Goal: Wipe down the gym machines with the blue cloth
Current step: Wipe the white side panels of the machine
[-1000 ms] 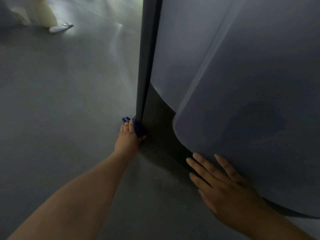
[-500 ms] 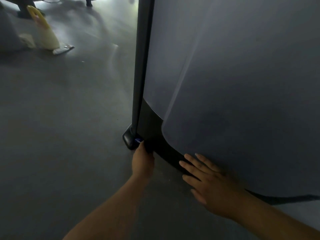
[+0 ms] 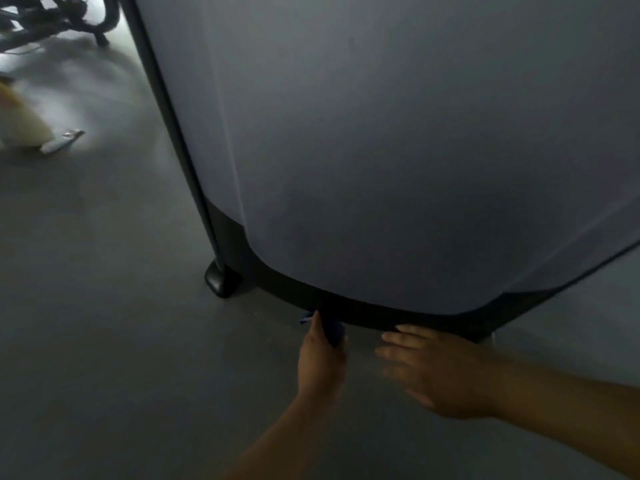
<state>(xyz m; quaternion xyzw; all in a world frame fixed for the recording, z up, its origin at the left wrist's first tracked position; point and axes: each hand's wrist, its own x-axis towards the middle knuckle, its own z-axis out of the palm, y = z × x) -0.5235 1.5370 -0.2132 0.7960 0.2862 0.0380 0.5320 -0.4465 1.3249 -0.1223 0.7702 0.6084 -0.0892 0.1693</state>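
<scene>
Where the cloth (image 3: 333, 330) showed, we saw a dark blue wad low at the machine (image 3: 381, 150), pressed against the black strip (image 3: 367, 311) along its bottom edge, just above the floor (image 3: 104, 341). Most of it sat hidden in the left hand (image 3: 320, 362); one small blue corner poked out on that hand's left side. The hand clenched the cloth, fingers curled round it, forearm coming in from the lower middle. Just beside it on the right, not touching it, we logged the right hand (image 3: 436, 372): released, fingers straight and slightly spread, palm down, holding nothing. Its fingertips (image 3: 398, 330) reached the strip's lower edge. We could not tell whether the palm touched the floor, since the hand was motion-blurred. Above the strip rose the broad grey panel (image 3: 450, 202), smooth and curved, filling most of the view. At its left edge ran a dark post (image 3: 173, 133), tilted in the wide-angle view and ending in a black foot (image 3: 221, 280) on the floor, left of the cloth and apart from it. Well apart at far left we noted a blurred pale yellow object (image 3: 20, 129) with a small shiny metal piece (image 3: 62, 140) beside it, and dark equipment frames (image 3: 52, 19) in the top left corner.
</scene>
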